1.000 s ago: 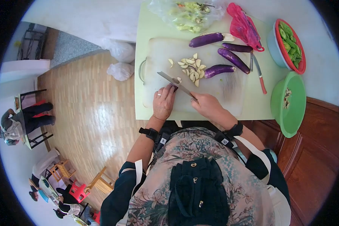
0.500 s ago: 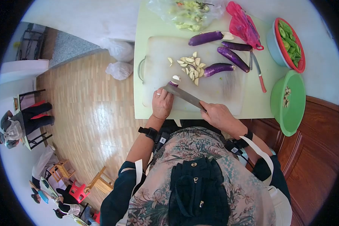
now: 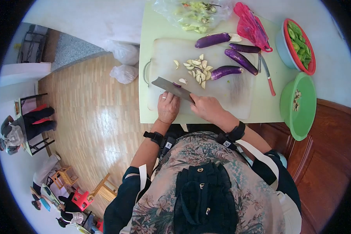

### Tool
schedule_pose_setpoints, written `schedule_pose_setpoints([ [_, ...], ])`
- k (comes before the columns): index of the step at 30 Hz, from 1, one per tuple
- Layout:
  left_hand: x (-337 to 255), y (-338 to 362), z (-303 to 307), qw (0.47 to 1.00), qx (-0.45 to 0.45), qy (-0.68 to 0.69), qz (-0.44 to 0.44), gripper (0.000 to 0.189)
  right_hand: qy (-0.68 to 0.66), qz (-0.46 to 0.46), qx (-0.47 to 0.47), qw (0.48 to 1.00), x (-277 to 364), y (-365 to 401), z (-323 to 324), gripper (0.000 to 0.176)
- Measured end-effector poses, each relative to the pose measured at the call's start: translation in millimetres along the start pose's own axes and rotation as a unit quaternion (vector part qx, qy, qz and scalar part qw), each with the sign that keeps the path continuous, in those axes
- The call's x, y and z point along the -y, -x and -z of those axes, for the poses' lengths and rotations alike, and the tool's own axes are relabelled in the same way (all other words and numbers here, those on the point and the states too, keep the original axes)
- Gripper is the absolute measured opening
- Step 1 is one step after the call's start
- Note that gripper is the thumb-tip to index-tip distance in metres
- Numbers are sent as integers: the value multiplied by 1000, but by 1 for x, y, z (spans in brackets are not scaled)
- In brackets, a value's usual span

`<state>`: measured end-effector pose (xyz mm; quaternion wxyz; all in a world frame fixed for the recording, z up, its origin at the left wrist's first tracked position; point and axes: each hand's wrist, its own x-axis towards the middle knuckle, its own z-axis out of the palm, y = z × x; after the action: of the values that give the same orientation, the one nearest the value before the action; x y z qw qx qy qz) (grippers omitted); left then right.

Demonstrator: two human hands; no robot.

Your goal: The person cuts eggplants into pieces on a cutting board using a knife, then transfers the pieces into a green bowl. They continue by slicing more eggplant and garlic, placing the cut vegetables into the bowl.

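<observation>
A: Head view. Eggplant, condition and place?

B: Eggplant pieces (image 3: 199, 71), one heap, mid cutting board (image 3: 218, 97): cream flesh, purple skin edging, mostly wedges. Slice (image 3: 183, 81), one, pale, beyond the cleaver (image 3: 166, 85). Sliver (image 3: 177, 84), one, purple-skinned, at the blade's far side; touching or just beside, cannot tell.

A: Hands?

B: Right hand (image 3: 208, 108): fingers wrapped round the cleaver's handle. Left hand (image 3: 169, 108): ring worn, fingers bent, drawn together along the blade's near side; whether they pinch anything is hidden, cannot tell.

A: Edges and room?

B: Cleaver: slanted, tip toward the board's left edge, near the metal loop (image 3: 145, 73), apart from it. Board surface runs between heap and left edge, and again from right hand to right edge. Whole eggplants (image 3: 241, 61), four, glossy purple, bound the far right. Red-handled knife (image 3: 268, 76): off the board, right. Green basin (image 3: 306, 121): table's right end, pale pieces inside.
</observation>
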<state>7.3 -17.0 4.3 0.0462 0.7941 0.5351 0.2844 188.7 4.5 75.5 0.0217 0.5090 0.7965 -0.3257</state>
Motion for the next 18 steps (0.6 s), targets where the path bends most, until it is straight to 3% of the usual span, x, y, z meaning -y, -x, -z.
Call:
schedule_pose_setpoints([
  [5,-2,-6,2,999,-33,20,4,24,-78,-14,-32,996,-9,12,9,25],
  [18,-2,-2,5,999,-16,42,7,28,-48,15,2,999,-11,63,25,26],
])
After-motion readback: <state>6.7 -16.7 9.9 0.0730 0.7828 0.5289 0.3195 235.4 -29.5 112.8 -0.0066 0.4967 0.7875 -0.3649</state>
